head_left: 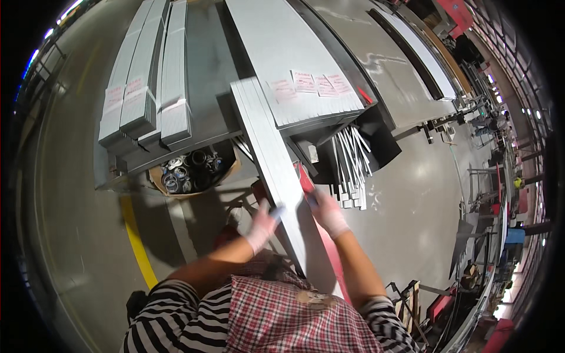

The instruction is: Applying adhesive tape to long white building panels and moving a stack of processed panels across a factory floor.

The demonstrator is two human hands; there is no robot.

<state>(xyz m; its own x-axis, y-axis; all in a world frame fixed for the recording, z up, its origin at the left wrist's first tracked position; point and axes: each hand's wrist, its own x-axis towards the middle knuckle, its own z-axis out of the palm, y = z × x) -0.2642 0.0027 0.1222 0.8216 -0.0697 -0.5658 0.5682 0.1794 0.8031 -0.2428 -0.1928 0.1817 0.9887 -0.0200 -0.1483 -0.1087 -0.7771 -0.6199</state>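
Note:
A stack of long white strips [266, 141] runs from the edge of a grey table down toward my body, between my two hands. My left hand [263, 226], in a pale glove with bluish fingertips, grips the stack's left edge; it is slightly blurred. On the other side my right hand [328, 215], gloved the same way, is at the right edge, close to a red surface [303, 176] beside the strips. Its fingers are smeared and partly hidden, so its hold is unclear. A red checked apron [288, 320] covers my front.
Strapped bundles of white strips [130, 100] lie on the table's left. A wide white stack [294, 47] with paper labels [303, 81] lies ahead. Below are a carton of dark rolls [197, 170] and a dark bin of thin white strips [353, 159]. A yellow line [136, 241] marks the floor.

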